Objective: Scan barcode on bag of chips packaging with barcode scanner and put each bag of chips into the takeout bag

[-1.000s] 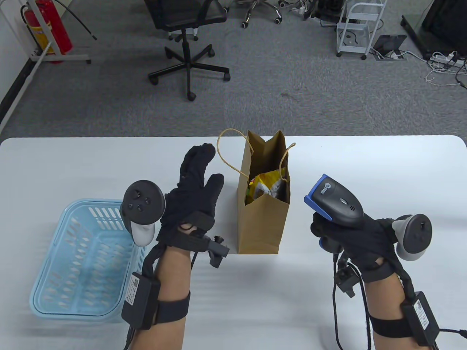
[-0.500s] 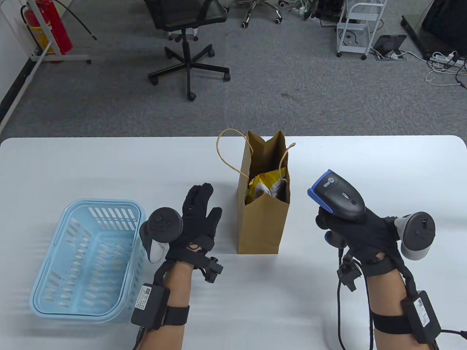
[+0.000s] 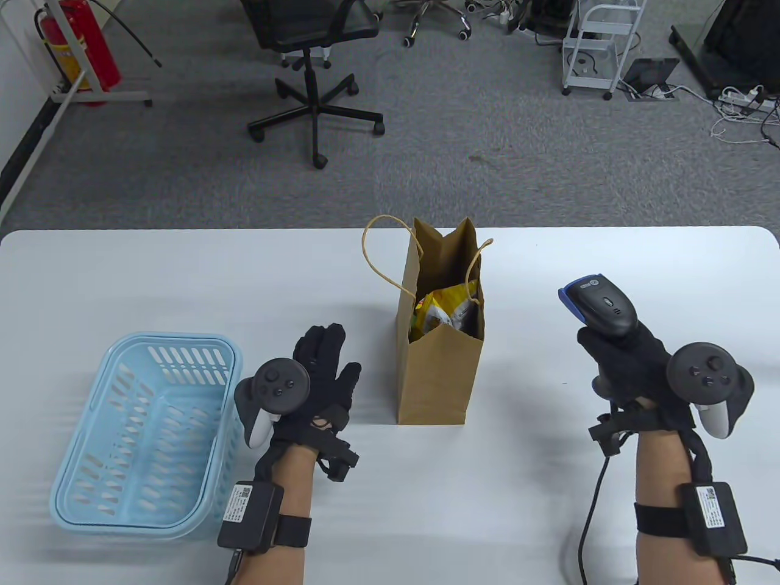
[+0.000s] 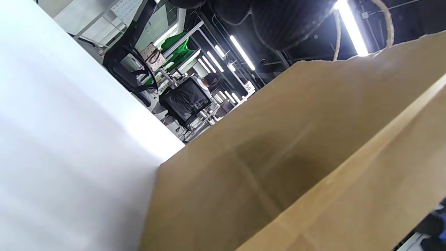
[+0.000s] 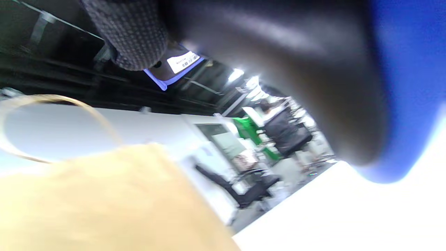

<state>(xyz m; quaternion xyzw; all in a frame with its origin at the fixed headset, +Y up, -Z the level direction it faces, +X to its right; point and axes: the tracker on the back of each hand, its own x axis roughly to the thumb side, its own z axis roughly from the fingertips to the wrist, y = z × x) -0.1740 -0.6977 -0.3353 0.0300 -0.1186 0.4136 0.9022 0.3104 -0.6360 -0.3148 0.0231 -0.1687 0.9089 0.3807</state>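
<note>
A brown paper takeout bag (image 3: 434, 372) stands upright mid-table, its mouth open, with yellow bags of chips (image 3: 443, 311) inside. My left hand (image 3: 323, 375) lies just left of the bag, fingers straight, holding nothing. My right hand (image 3: 624, 359) grips the handle of a black and blue barcode scanner (image 3: 600, 303) to the right of the bag, its head pointing up and left. The left wrist view is filled by the bag's side (image 4: 296, 157). In the right wrist view the scanner handle (image 5: 313, 69) looms blurred above the bag (image 5: 104, 202).
A light blue plastic basket (image 3: 146, 432) sits at the table's front left, with nothing visible in it. The scanner's cable (image 3: 588, 518) hangs toward the front edge. Beyond the table's far edge stand an office chair (image 3: 311, 36) and a fire extinguisher (image 3: 88, 42).
My left hand has drawn back from beside the bag's top toward the front edge and lowered. My right hand has carried the scanner rightward, away from the bag, and turned its wrist.
</note>
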